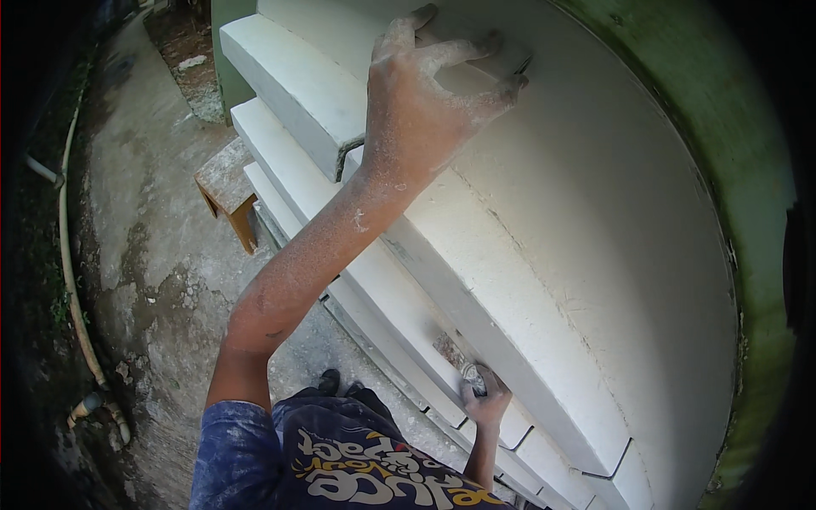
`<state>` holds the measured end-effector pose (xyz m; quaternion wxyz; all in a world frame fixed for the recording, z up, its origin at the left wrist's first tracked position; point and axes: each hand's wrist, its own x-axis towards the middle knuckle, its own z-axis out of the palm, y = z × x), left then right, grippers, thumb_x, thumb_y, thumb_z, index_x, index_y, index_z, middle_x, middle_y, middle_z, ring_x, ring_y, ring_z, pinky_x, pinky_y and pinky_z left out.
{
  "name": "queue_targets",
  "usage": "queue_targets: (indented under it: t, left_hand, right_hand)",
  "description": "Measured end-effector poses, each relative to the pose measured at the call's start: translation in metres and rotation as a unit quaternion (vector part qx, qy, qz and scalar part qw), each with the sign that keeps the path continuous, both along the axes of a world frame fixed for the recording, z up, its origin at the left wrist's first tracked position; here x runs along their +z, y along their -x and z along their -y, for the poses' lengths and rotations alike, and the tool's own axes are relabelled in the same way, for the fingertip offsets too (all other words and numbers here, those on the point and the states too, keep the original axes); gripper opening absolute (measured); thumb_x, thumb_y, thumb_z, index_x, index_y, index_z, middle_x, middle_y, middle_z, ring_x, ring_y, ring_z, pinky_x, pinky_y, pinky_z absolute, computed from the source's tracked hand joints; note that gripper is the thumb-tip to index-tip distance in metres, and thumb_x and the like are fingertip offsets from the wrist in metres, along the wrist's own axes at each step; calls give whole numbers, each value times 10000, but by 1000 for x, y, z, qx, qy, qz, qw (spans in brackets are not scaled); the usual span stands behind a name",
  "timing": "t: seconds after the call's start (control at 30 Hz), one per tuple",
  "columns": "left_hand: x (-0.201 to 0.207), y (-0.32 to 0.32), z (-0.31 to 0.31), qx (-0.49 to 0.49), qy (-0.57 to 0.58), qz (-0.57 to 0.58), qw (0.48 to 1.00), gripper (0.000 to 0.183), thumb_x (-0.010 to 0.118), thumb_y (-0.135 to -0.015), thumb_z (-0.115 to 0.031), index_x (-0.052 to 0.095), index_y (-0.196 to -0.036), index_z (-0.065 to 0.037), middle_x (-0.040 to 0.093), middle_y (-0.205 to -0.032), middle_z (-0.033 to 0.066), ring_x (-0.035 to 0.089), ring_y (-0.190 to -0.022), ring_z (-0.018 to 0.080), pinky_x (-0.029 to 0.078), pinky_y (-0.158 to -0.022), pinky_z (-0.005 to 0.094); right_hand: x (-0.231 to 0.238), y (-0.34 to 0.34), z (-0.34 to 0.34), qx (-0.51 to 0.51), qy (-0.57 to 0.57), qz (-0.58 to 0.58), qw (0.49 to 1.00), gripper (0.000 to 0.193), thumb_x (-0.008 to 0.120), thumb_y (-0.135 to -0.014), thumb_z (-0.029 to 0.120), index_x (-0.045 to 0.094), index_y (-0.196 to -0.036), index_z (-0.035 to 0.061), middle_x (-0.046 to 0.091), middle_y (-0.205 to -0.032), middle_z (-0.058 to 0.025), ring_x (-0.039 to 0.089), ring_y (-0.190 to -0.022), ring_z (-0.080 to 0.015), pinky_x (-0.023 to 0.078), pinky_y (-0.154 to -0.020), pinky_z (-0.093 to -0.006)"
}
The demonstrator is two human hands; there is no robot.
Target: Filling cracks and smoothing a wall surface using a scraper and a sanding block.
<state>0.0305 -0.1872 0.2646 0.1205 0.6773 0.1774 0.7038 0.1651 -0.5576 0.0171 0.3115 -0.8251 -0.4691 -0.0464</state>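
Observation:
My left hand [429,93], dusted white, reaches up against a smooth white surface [629,221]. Its fingers are spread around a thin, greyish flat piece [466,78] with a dark edge near the thumb; its exact kind is hard to make out. Lower down, my right hand [487,398] is closed around the handle of a putty knife [470,372]. The tool's stained blade points up and to the left, over a white ledge [399,293]. Dust also marks my left forearm.
White ledges rise in several steps, with dark gaps at their joints. A green wall band [748,195] curves along the right. On the left, a small wooden stool [228,174] stands on worn concrete ground [161,246], with a pipe [70,280] along its edge.

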Motion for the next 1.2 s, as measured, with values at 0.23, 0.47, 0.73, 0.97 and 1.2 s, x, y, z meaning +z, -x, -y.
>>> queue_targets:
  t: [0.23, 0.47, 0.73, 0.97, 1.2]
  left_hand:
    - [-8, -10, 57, -48, -78, -75, 993, 399, 916, -696, -309, 804, -1010, -89, 549, -1341, 262, 525, -1260, 391, 484, -1025, 486]
    - [-10, -21, 84, -96, -68, -52, 992, 419, 920, -668, -240, 812, -1067, -170, 506, -1412, 211, 487, -1297, 349, 457, -1045, 494]
    - [-10, -18, 104, -86, -60, -114, 988, 410, 891, -729, -289, 784, -1095, -140, 403, -1403, 246, 380, -1341, 431, 444, -1081, 565]
    - [-3, -17, 94, -43, -60, -111, 991, 444, 912, -677, -265, 792, -1087, -146, 436, -1419, 227, 434, -1303, 397, 462, -1040, 532]
    - [3, -9, 66, -12, -68, -124, 990, 426, 906, -707, -305, 786, -1076, -129, 416, -1416, 252, 411, -1307, 432, 453, -1040, 571]
  right_hand:
    - [0, -1, 1, -3, -7, -6, 1000, 348, 744, -650, 199, 762, -944, 13, 741, -972, -194, 696, -953, -387, 517, -933, -471]
    - [2, 1, 1, -26, 15, -16, 999, 395, 744, -652, 201, 769, -1007, 31, 732, -1018, -204, 693, -984, -387, 511, -948, -475]
    - [6, 1, 0, -23, 23, -82, 996, 417, 748, -662, 203, 766, -1051, 54, 724, -1066, -200, 674, -1043, -396, 498, -973, -480]
    - [1, 0, 4, -23, 32, -44, 998, 436, 754, -669, 212, 761, -1077, 59, 720, -1085, -198, 673, -1044, -397, 500, -971, -482]
    - [3, -1, 2, -22, 39, -55, 997, 450, 757, -676, 230, 759, -1095, 67, 720, -1097, -197, 669, -1057, -396, 494, -980, -483]
